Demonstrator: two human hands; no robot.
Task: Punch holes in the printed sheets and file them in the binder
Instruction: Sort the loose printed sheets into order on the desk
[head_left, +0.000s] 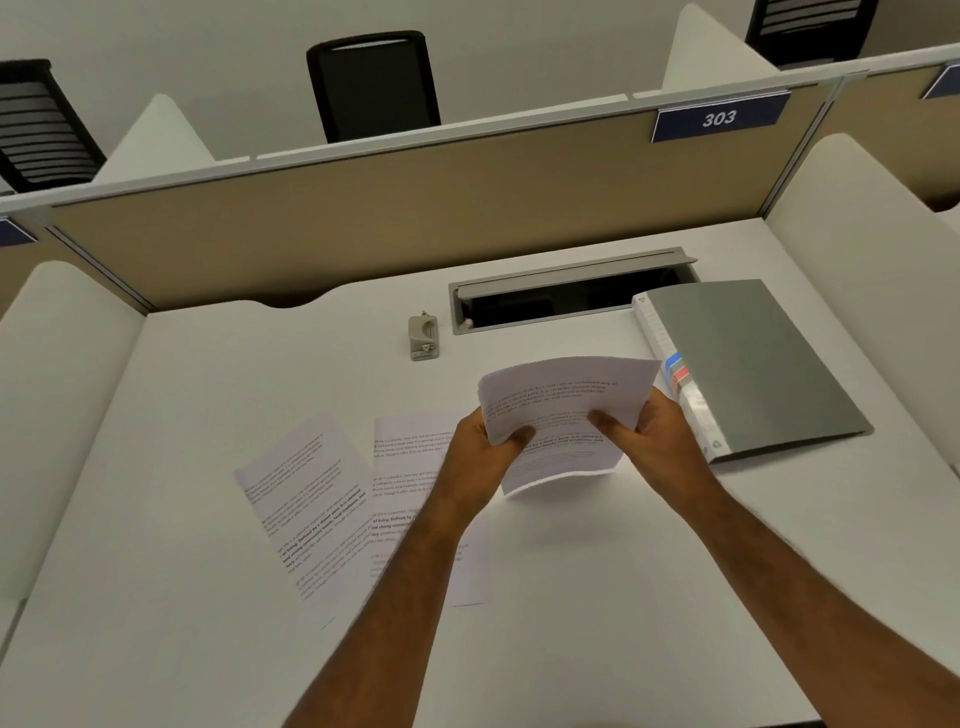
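Note:
Both hands hold a small stack of printed sheets (563, 402) lifted above the white desk (597, 597). My left hand (480, 454) grips its left edge with the thumb on top. On the right edge, my right hand (652, 434) grips it the same way. The stack bends upward in the middle. Two more printed sheets lie flat on the desk: one tilted at the left (304, 499), the other (410, 457) partly under my left arm. A small grey hole punch (424, 336) stands further back. The grey binder (748, 364) lies closed at the right.
An open grey cable tray (571, 293) is sunk into the desk behind the punch and binder. A tan partition (389, 218) with a "303" sign (719, 118) closes the back. White side dividers (857, 260) flank the desk. Black chairs stand beyond.

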